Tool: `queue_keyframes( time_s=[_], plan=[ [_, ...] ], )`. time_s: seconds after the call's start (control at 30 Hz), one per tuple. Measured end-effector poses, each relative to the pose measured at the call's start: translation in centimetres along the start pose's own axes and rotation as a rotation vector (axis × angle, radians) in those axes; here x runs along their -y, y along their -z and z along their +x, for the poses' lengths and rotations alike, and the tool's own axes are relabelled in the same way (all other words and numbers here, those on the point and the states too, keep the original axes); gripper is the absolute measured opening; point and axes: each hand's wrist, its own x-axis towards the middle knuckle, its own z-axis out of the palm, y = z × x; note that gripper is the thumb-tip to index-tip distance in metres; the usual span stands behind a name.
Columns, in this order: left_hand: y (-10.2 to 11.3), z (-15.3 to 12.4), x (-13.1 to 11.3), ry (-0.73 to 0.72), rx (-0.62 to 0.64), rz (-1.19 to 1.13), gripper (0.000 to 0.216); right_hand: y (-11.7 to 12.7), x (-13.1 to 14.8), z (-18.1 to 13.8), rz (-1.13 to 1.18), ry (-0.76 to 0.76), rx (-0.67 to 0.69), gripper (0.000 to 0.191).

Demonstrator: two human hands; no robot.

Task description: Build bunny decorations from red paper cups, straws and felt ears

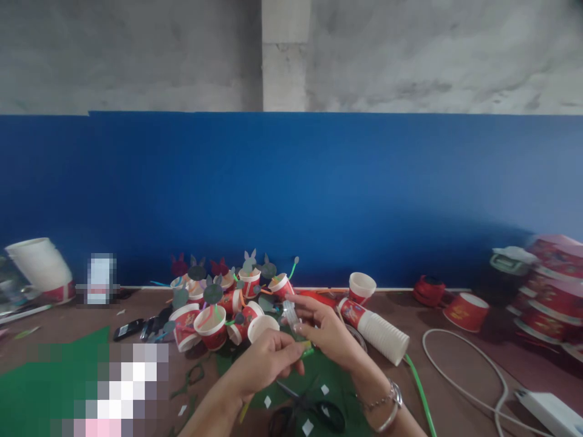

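Observation:
My left hand is closed in a pinch on a thin yellow strip, whose tip comes out between thumb and fingers. Just to its right, my right hand curls its thumb and fingers around a small clear object, perhaps a tape roll; its kind is not plain. A bit of bright green shows between the two hands. Below them, black-handled scissors lie on dark green paper among small white scraps. Several red-and-white paper cups with paper animal shapes stand or lie beyond my left hand.
A stack of paper cups lies right of my hands, with a green tube beside it. A white cable loops toward a white power strip. More red cups sit rightward. A blue wall panel backs the table.

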Motion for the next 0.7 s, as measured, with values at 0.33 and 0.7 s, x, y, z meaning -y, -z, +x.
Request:
queue_keyframes(
  time_s=[0.33,0.7],
  plan=[
    [-0.3,0.5,1.4,0.017,0.014,0.188,0.048,0.5,0.2,-0.4,0.255,-0.049,0.048,0.057],
    [-0.2,1.7,2.3,-0.077,-0.073,0.065,0.029,-0.3,1.1,-1.1,0.266,-0.021,-0.049,0.041]
  ],
)
